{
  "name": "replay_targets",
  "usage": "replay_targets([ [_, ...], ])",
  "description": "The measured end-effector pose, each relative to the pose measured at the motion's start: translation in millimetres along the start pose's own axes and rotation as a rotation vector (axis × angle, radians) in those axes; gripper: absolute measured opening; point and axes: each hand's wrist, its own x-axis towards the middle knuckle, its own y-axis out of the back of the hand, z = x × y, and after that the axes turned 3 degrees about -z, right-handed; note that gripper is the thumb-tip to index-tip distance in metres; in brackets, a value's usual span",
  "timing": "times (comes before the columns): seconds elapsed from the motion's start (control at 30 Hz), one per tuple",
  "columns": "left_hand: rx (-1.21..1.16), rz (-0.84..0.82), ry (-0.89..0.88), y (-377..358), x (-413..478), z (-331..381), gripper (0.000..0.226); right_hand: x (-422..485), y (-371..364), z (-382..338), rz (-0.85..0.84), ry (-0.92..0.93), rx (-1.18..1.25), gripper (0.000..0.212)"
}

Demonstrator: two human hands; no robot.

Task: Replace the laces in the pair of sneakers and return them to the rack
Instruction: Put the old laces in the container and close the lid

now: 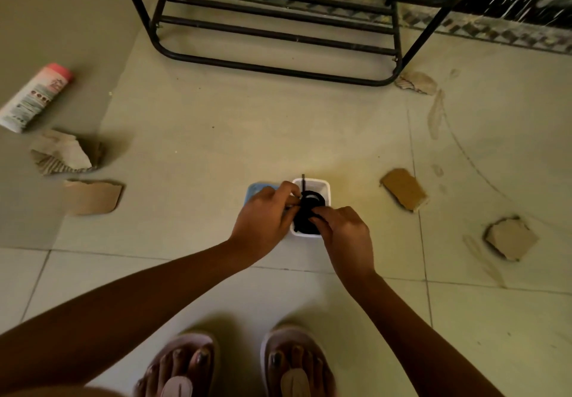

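Hands 2: left (266,211), right (343,229), gripping lace (305,220) | sneaker (323,186) 1, apparently | rack (278,68) 1

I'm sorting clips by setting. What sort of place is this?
Probably a room at home: a pale tiled floor, a black metal shoe rack by the wall, and the left hand and right hand working a black lace into a white sneaker.

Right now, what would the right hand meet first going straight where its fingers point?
Right hand probably meets the black bundle in the white tub, apparently touching it; left hand lies beyond.
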Motion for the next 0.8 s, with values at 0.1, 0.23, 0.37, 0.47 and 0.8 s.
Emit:
replay_targets([
  [0.1, -0.043, 0.009, 0.015, 6, 3, 0, 0.014, 0, -2, 3, -0.011, 0.091, -0.168, 0.006],
  [0.23, 0.024, -0.013, -0.133, 9, 7, 0, 0.012, 0, -7, 4, -0.101, 0.082, -0.307, 0.019],
  [0.37, 0.308, -0.04, -0.395, 4, 5, -6, 0.023, 6, -6, 2, -0.125, 0.043, -0.287, 0.015],
  [0.47, 0.398, -0.026, -0.449, 2, 0, -10, 0.02, 8, 0, 0, -0.106, -0.061, -0.208, 0.018],
  [0.8, 0.403, -0.015, -0.115, -1, 8, 12, 0.035, 10, 11, 1, -0.16, -0.317, 0.251, 0.035],
])
